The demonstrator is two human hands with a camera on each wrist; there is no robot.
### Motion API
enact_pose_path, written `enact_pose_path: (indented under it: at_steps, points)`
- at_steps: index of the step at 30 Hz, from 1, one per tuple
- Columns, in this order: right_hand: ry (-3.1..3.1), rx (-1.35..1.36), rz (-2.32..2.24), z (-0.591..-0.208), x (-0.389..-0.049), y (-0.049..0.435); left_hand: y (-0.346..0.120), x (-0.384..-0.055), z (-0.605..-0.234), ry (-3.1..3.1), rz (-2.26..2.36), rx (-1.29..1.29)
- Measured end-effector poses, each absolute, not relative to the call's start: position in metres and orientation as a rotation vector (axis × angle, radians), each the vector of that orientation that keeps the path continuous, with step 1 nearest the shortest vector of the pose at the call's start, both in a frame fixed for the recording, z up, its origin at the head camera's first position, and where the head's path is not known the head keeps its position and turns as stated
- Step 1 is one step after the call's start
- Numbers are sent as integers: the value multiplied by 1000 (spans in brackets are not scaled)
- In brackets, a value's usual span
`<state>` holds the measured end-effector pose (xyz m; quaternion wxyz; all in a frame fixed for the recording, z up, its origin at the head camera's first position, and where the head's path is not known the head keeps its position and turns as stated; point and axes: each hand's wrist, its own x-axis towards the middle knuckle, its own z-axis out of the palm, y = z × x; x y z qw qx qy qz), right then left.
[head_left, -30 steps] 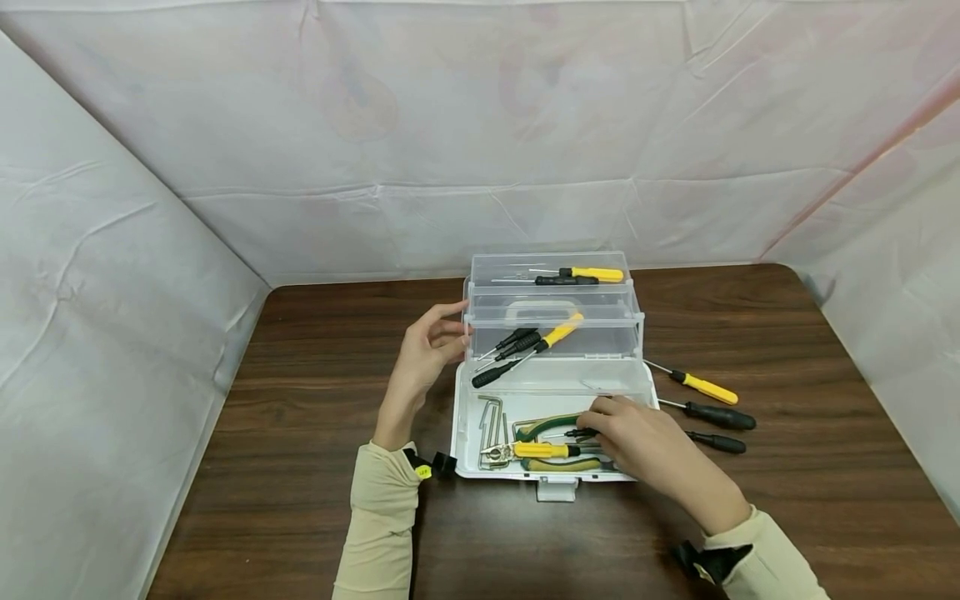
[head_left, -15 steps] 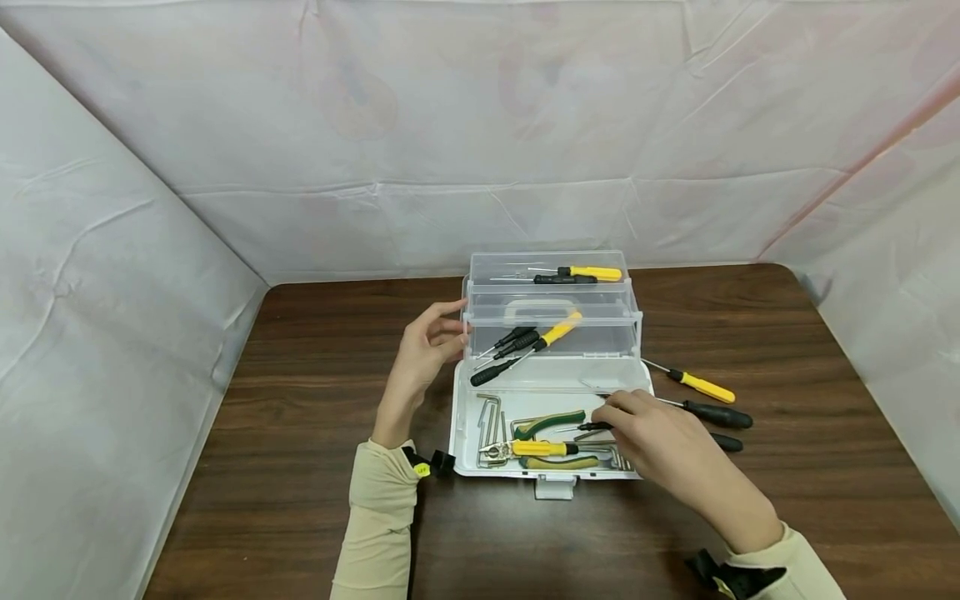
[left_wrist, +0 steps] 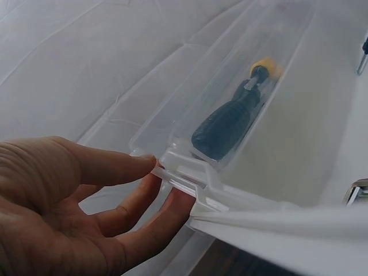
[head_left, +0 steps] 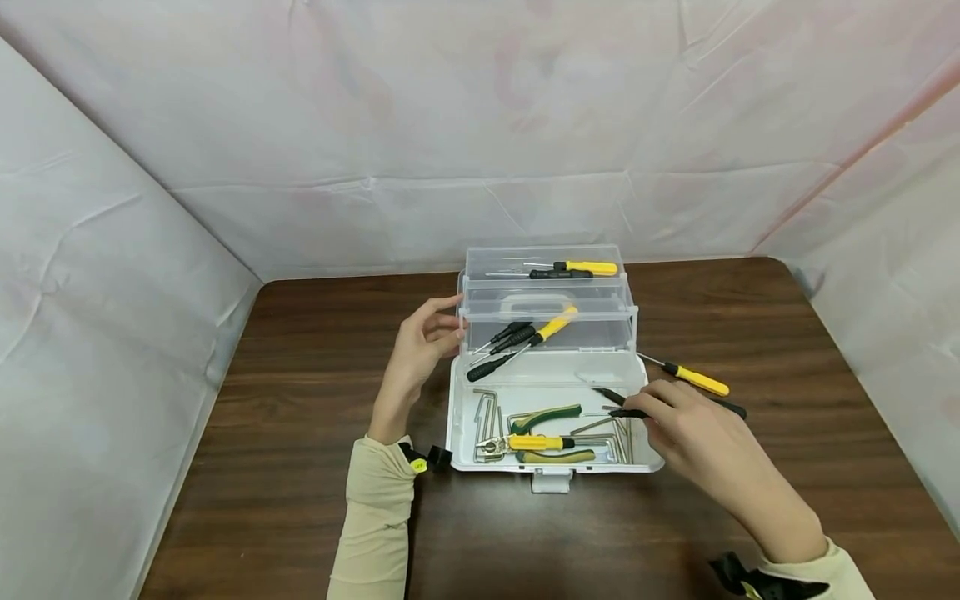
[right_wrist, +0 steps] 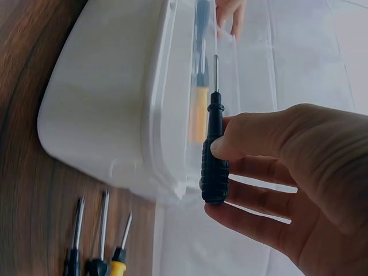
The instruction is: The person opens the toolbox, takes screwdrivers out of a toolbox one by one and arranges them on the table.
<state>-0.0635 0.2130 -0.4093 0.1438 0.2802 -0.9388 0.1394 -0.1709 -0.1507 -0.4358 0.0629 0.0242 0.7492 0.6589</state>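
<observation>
My right hand [head_left: 693, 437] pinches a small black-handled screwdriver [right_wrist: 215, 169] between thumb and fingers, its metal shaft pointing away from the palm. It hovers over the right end of an open white toolbox [head_left: 543, 377]. At the box's left side, my left hand [head_left: 418, 346] pinches the clear plastic linkage [left_wrist: 184, 183] at the end of the clear trays [head_left: 600, 337]. Inside the box lie hex keys [head_left: 489, 412], green-handled pliers [head_left: 551, 417] and a yellow-handled tool [head_left: 536, 443]. Several black and yellow screwdrivers [head_left: 555, 325] rest in the trays.
On the table right of the box lies a yellow screwdriver [head_left: 701, 381], with black screwdrivers [right_wrist: 98, 265] beside it, mostly hidden by my right hand in the head view. White sheeting [head_left: 420, 217] hangs behind the brown table [head_left: 315, 367]. A latch [head_left: 551, 482] juts from the box front.
My right hand has drawn to the right with the screwdriver, away from the pliers, uncovering hex keys at the box's right end. The left hand keeps its hold on the trays' side.
</observation>
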Motion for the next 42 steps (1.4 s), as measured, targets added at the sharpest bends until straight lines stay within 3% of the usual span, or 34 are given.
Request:
enact_pose_path:
  at_steps: [22,33,42]
  points:
    - [-2712,566,379,-414,-57,263,-153,-170,-435,2256,2007,77]
    - [-2825,376,422,-436,-43,287,-151,-171,-435,2270,2005,88]
    - [-2880,369,454,-459,-30,300,-151,-172,-436,2250,2026,75]
